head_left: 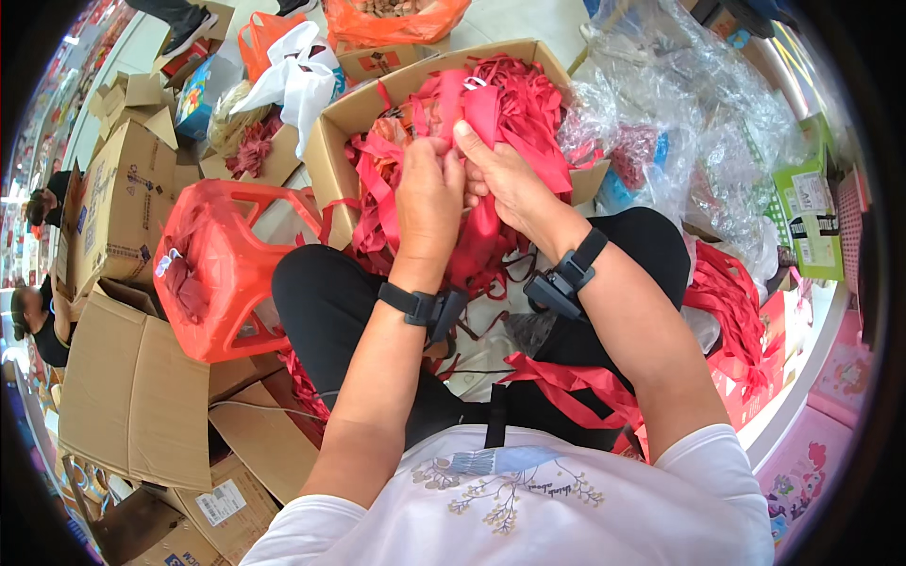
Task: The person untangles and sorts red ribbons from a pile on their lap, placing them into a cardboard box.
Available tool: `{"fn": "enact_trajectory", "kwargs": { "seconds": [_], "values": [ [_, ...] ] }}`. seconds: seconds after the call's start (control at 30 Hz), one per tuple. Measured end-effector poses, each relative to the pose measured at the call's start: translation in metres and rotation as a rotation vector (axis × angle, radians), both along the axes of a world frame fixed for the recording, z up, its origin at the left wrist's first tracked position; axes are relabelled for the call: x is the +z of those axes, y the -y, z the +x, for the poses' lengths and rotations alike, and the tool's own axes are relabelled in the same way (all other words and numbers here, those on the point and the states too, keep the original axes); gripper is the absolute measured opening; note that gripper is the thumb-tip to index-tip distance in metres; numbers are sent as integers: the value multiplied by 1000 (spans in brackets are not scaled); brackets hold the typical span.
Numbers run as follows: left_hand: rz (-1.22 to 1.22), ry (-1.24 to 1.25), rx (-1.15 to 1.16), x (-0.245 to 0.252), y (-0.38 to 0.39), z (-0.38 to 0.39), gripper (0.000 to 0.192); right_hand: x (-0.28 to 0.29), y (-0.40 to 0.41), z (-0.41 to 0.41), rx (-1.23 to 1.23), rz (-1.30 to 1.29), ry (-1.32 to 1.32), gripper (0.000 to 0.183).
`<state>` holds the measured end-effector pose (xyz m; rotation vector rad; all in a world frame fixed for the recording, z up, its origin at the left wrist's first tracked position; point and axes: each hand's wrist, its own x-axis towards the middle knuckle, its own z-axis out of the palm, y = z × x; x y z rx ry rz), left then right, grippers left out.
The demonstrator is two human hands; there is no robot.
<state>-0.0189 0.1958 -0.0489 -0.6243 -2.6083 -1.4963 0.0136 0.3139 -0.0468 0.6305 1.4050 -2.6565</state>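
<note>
Both my hands are above an open cardboard box (331,180) between my knees, which holds a tangled heap of red fabric ribbons (527,88). A broad, flat red ribbon (480,117) is in my right hand (515,180), pressed under the thumb. My left hand (430,201) touches it with curled fingers pinched on the same ribbon, though the fingertips are partly hidden. Red fabric hangs below the two hands. A small white loop (476,83) shows at the ribbon's far end. More red ribbons (573,389) lie across my lap.
At left stands a red plastic stool (212,283) with dark red fabric (187,286) on it, near cardboard boxes (134,382). Crumpled clear plastic wrap (672,106) and a red ribbon bundle (729,304) lie at right. An orange bag (396,25) sits beyond. People are at far left.
</note>
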Motion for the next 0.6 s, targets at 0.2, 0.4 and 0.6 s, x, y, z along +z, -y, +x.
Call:
{"fn": "enact_trajectory", "kwargs": {
  "seconds": [0.2,0.4,0.6],
  "values": [
    [-183,-240,-72,4,0,16,19,-1,-2,3,63,113,-68,37],
    [-326,-255,-64,13,-3,27,19,-12,-2,0,-25,96,-136,34],
    [-357,-212,-47,11,1,27,35,-3,-8,3,24,94,-101,29]
  ]
}}
